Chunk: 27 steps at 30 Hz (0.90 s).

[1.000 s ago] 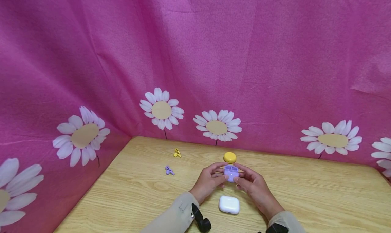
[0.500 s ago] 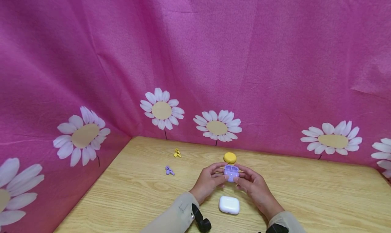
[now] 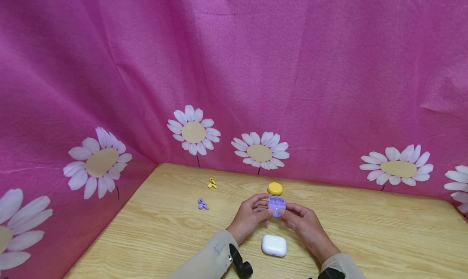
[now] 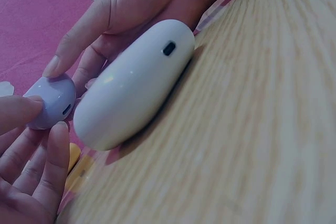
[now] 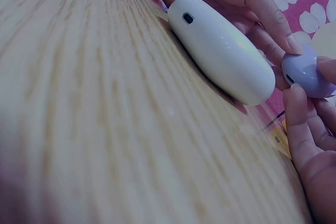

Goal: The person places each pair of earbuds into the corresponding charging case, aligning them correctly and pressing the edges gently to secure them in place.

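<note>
A purple earbud case [image 3: 276, 209] is held in front of me between both hands, its lid up and hollows showing inside. My left hand [image 3: 248, 216] grips its left side, thumb on the front. From the right, my right hand [image 3: 306, 226] pinches it with the thumb on the front and fingers beside and behind. Seen from below in the left wrist view, the purple case [image 4: 59, 98] shows a small dark port. Nearer me on the table lies a white earbud case [image 3: 274, 245], closed. A round yellow case [image 3: 275, 188] sits just beyond the purple one.
Two purple earbuds [image 3: 202, 204] lie on the wooden table [image 3: 164, 230] left of my hands. Farther back are two yellow earbuds [image 3: 212, 184]. A pink flowered cloth [image 3: 234, 76] rises behind the table and along its left side.
My right index finger has come down from the top of the purple case to its right side. The left hand and the things on the table stay where they were.
</note>
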### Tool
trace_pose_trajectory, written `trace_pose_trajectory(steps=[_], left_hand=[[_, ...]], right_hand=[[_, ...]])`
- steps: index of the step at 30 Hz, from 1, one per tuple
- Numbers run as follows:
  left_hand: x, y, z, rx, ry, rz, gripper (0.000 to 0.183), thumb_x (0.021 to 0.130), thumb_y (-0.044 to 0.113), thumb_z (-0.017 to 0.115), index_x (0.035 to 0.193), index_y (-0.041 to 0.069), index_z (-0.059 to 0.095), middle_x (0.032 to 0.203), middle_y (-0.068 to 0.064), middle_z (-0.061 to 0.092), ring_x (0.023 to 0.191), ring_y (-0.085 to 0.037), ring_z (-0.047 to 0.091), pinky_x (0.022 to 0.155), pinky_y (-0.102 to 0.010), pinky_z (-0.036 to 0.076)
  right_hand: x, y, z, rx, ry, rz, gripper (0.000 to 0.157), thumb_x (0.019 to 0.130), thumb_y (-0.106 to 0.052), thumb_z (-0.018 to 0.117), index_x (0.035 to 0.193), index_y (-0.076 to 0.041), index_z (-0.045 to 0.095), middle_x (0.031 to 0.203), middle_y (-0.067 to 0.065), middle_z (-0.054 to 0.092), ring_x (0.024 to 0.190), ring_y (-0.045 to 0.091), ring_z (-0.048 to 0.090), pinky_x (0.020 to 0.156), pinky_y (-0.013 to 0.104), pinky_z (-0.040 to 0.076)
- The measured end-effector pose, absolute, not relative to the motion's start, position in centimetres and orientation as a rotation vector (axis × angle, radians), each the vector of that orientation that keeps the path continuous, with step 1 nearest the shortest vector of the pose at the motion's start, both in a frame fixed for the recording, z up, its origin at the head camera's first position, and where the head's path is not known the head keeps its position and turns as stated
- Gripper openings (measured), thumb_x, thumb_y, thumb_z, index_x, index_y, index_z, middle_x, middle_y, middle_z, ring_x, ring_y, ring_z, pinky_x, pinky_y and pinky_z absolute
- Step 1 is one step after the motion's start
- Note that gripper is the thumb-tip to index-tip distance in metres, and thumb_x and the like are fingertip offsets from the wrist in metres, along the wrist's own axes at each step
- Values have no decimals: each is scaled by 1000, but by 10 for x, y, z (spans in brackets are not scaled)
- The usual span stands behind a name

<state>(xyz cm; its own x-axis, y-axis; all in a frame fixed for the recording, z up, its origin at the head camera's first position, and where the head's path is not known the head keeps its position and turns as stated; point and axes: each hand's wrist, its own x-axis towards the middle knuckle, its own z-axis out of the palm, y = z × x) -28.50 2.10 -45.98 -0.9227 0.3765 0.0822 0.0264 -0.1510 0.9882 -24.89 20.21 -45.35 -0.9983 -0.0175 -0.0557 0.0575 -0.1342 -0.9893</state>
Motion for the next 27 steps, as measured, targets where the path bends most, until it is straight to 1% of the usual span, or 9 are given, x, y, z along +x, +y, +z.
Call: trace_pose_trajectory(steps=[10,22,27], left_hand=[[-285,21,-460,470,1891,2172,47,86,0,69,131,4,56,105,-7,66,86,-14,64,67,-31,56],[-285,21,-460,464,1900,2171,42,86,1,70,126,10,59,105,-7,66,86,-14,64,68,-33,56],[-284,21,-460,462,1904,2169,42,86,1,70,125,10,60,105,-6,66,87,-14,64,68,-33,56]], right_hand=[[-248,203,-453,35,2029,-2339,41,89,-7,68,121,15,56,102,8,67,89,13,65,80,29,55],[-249,203,-454,28,2060,-2333,38,88,-6,68,118,15,58,99,7,69,88,13,65,79,30,55],[-249,202,-455,39,2113,-2292,38,89,-8,68,119,14,59,100,8,69,87,13,65,78,30,55]])
